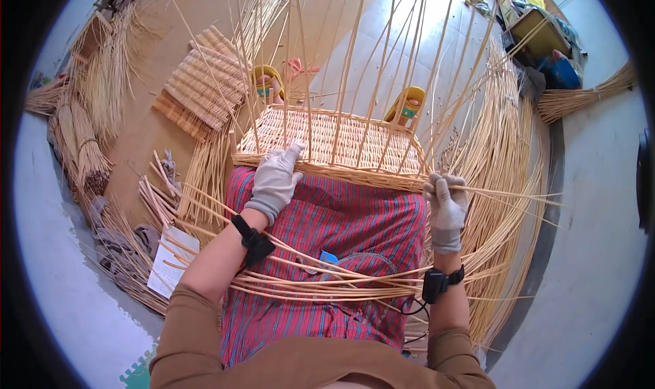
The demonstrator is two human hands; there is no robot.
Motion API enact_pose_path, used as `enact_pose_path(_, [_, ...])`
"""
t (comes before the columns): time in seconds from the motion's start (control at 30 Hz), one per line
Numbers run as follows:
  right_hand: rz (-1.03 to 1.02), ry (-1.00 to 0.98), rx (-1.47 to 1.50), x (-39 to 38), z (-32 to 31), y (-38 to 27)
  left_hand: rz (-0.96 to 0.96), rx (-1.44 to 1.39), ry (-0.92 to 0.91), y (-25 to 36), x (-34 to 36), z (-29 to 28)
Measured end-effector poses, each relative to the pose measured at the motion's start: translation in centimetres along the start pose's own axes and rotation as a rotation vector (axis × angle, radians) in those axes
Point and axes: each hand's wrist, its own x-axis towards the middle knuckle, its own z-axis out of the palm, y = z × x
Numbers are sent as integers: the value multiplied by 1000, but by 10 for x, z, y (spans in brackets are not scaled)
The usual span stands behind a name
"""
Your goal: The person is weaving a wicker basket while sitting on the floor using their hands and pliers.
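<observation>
A partly woven wicker basket [341,138], with long upright stakes rising from its edges, rests at the far end of my lap. My left hand [274,181], in a whitish glove, grips the near woven edge left of the middle, fingers over the top. At the near right corner my right hand [447,201], gloved too, is closed around thin wicker strands [505,192] whose ends stick out to the right. Its fingertips are partly hidden. Under the basket a red striped cloth [327,225] covers my lap, and several loose canes [327,292] lie across it.
Woven wicker panels [205,82] lie on the floor at the far left. Long cane bundles [501,150] spread along the right, with more bundles [112,82] by the left wall. Yellow slippers [409,101] show beyond the basket. Clutter [542,34] fills the far right corner.
</observation>
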Motion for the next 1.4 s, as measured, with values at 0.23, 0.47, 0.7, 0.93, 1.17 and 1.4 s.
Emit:
enact_pose_path(0.23, [-28, 137, -167, -13, -15, 14, 121, 195, 52, -11, 8, 24])
enact_pose_path(0.47, [83, 170, -310, 18, -24, 24, -182, -197, -71, 5, 15, -1])
enact_pose_path(0.7, [219, 25, -413, 44, -48, 26, -551, -757, -510, 61, 56, 37])
enact_pose_path(0.93, [-362, -40, -512, 63, 49, 13, -474, -1138, -272, 53, 35, 77])
enact_pose_path(1.17, [-1100, -98, -1113, 180, 180, 78, -581, -1233, -142, 54, 39, 90])
enact_pose_path(1.4, [-940, 183, -665, 109, 154, 95, -422, -780, -57, 52, 44, 88])
